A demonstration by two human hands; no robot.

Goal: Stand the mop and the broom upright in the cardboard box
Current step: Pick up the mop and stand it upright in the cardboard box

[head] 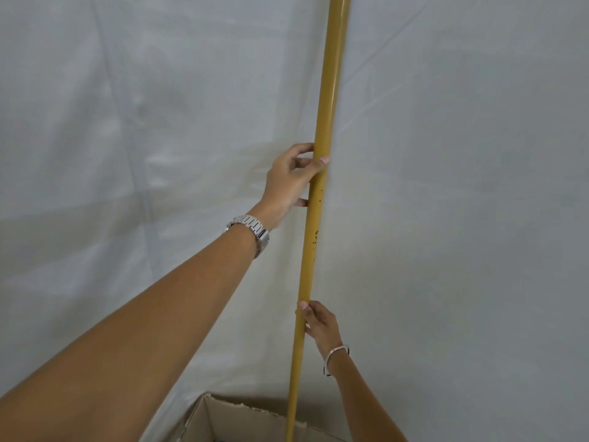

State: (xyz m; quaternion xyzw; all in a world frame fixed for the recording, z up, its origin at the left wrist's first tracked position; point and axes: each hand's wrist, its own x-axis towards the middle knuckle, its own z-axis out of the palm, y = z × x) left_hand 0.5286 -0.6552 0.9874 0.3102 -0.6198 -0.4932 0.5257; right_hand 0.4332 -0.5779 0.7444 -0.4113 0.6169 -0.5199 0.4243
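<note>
A long yellow pole (pixel 328 90), the handle of a mop or a broom, stands nearly upright and runs from the top edge down into the cardboard box (pixel 204 416) at the bottom. Its head is hidden, so I cannot tell which tool it is. My left hand (pixel 291 183) grips the pole about halfway up, thumb across the front. My right hand (pixel 318 323) holds it lower down, fingers curled around it from the right. Only the box's far rim and part of its inside show.
A white cloth backdrop (pixel 127 122) with creases hangs right behind the pole and the box and fills the whole view. A metal watch (pixel 253 231) is on my left wrist and a thin bangle (pixel 334 355) on my right wrist.
</note>
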